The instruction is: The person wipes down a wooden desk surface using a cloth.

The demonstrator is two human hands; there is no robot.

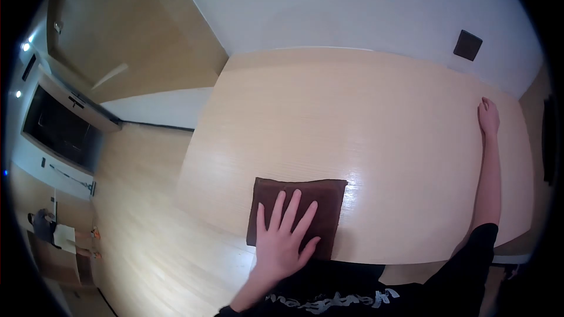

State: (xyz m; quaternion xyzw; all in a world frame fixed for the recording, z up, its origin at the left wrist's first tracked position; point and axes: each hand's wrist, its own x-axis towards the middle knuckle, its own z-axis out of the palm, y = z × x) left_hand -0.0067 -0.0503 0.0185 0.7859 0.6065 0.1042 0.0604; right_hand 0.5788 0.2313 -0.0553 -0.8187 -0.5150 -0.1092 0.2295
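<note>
A folded dark brown cloth (329, 208) lies flat at the near edge of the light wood table (329, 117). My left hand (284, 246) rests palm down on it, fingers spread, covering its lower middle part. Far to the right, my right hand (488, 116) is curled into a loose fist on the tabletop, with the forearm stretched along the table's right side. Nothing shows in that fist.
A white wall with a dark square socket plate (467, 45) stands behind the table. To the left are a wooden floor (153, 199), a dark doorway (61, 126), a floor mop (73, 177) and another person (44, 225) in the distance.
</note>
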